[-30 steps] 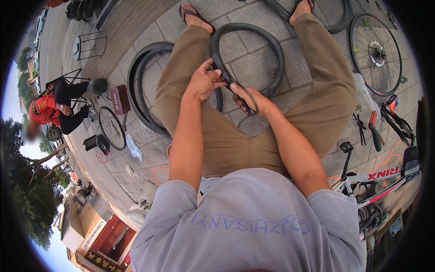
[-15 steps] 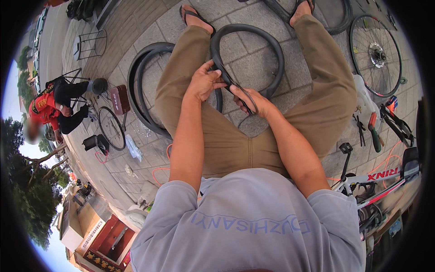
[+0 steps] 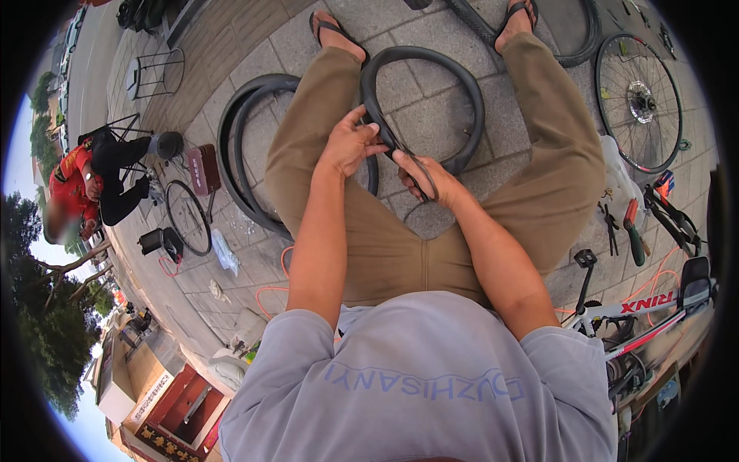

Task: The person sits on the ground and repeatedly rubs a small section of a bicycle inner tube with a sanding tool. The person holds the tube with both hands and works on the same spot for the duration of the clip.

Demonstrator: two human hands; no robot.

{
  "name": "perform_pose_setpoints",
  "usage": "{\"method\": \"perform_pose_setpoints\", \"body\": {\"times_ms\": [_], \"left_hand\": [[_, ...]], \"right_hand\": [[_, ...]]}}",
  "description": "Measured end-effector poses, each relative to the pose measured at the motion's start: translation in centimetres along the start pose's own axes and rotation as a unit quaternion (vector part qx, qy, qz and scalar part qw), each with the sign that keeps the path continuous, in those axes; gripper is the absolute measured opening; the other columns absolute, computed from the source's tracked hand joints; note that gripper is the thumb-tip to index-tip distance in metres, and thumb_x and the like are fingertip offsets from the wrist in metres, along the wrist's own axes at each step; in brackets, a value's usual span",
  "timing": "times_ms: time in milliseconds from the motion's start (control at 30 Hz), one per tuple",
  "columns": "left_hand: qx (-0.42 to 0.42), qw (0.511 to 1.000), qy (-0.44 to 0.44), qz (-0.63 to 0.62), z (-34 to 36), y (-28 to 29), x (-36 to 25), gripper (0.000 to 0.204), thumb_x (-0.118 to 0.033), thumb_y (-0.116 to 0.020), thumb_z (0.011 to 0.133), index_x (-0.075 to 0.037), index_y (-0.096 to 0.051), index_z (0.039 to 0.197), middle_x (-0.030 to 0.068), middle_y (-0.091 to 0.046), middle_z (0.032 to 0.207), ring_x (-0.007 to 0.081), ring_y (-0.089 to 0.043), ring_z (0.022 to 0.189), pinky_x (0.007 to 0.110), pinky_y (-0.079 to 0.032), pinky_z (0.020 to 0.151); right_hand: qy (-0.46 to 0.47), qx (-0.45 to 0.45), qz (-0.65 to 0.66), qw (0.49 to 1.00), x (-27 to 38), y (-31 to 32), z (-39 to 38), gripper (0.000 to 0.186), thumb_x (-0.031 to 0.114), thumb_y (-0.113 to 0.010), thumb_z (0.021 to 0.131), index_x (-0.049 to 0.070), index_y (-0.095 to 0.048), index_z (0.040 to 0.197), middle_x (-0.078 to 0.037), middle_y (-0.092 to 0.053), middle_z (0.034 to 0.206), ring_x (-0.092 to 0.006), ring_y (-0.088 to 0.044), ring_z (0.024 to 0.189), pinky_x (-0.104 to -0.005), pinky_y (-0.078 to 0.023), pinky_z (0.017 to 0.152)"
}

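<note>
A black bicycle inner tube [image 3: 473, 92] forms a rounded loop over the paving between my knees, with a small valve stem on the inner side of its right part. My left hand [image 3: 349, 144] pinches the tube's near left side between thumb and fingers. Just to the right and nearer to me, my right hand [image 3: 433, 180] is closed on the same stretch of tube. A thin dark strip curves past the right fingers; whether it belongs to the tube I cannot tell. The undersides of both hands' grips are hidden.
Black tires [image 3: 228, 146] lie left of my leg. A spoked wheel [image 3: 639, 102], pliers [image 3: 610, 229], a green-and-red-handled tool [image 3: 634, 232] and a white bicycle frame [image 3: 616, 312] are at right. An orange cord [image 3: 265, 300] crosses the ground. A person in red [image 3: 73, 181] sits far left.
Both hands keep their places on the tube, with hardly any shift. The seated person at far left has raised an arm and leaned a little.
</note>
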State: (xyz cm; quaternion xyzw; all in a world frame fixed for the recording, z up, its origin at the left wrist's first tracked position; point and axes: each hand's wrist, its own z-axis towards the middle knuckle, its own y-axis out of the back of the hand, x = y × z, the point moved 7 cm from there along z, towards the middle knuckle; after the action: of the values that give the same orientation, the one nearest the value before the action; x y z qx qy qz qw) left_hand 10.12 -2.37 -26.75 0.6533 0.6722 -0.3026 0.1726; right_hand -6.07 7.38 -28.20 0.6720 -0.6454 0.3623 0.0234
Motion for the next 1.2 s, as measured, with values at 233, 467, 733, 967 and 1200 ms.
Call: {"method": "perform_pose_setpoints", "body": {"times_ms": [233, 467, 733, 967, 1200], "left_hand": [[0.008, 1.000, 0.000, -0.007, 0.1, -0.2, 0.0, 0.065, 0.003, -0.055, 0.105, 0.000, -0.027, 0.164, 0.0166, -0.072, 0.119, 0.0274, -0.076, 0.101, 0.044, -0.065, 0.085], [0.015, 1.000, 0.013, -0.008, -0.2, -0.1, 0.2, 0.065, 0.004, -0.055, 0.104, -0.002, -0.029, 0.164, 0.0169, -0.072, 0.121, 0.0291, -0.076, 0.103, 0.044, -0.065, 0.087], [0.041, 0.999, 0.007, -0.024, -0.8, -0.8, 0.0, 0.065, 0.004, -0.057, 0.104, -0.004, -0.031, 0.163, 0.0163, -0.072, 0.120, 0.0280, -0.076, 0.104, 0.044, -0.065, 0.089], [0.045, 0.998, 0.004, -0.033, -0.8, -1.0, 0.1, 0.063, 0.004, -0.056, 0.104, -0.004, -0.032, 0.162, 0.0160, -0.072, 0.120, 0.0276, -0.075, 0.106, 0.045, -0.064, 0.092], [0.039, 0.999, 0.003, -0.034, -0.9, -1.0, 0.0, 0.064, 0.004, -0.057, 0.104, -0.003, -0.031, 0.163, 0.0157, -0.072, 0.120, 0.0284, -0.075, 0.105, 0.046, -0.064, 0.092]], "right_hand": [[0.002, -0.019, -0.011, 1.000, 0.2, 0.0, -0.4, 0.066, 0.073, -0.063, 0.096, 0.008, -0.062, 0.084, 0.002, -0.050, 0.068, -0.0107, -0.046, 0.053, -0.0295, -0.036, 0.047], [0.011, -0.019, -0.036, 0.999, 0.6, -0.3, -0.4, 0.063, 0.072, -0.059, 0.099, 0.011, -0.058, 0.084, 0.002, -0.049, 0.069, -0.0109, -0.048, 0.057, -0.0288, -0.038, 0.052], [0.019, 0.010, 0.001, 1.000, 0.9, -0.7, 0.5, 0.070, 0.077, -0.054, 0.099, 0.009, -0.059, 0.084, 0.000, -0.049, 0.069, -0.0135, -0.048, 0.057, -0.0303, -0.039, 0.053], [0.008, 0.016, 0.036, 0.999, 0.8, -0.8, 0.2, 0.074, 0.077, -0.055, 0.097, 0.003, -0.062, 0.092, 0.000, -0.049, 0.070, -0.0118, -0.048, 0.054, -0.0303, -0.037, 0.046], [0.014, 0.009, 0.041, 0.999, 0.6, -0.9, 0.3, 0.071, 0.074, -0.056, 0.098, 0.004, -0.061, 0.088, 0.001, -0.048, 0.068, -0.0110, -0.046, 0.051, -0.0301, -0.036, 0.044]]}}
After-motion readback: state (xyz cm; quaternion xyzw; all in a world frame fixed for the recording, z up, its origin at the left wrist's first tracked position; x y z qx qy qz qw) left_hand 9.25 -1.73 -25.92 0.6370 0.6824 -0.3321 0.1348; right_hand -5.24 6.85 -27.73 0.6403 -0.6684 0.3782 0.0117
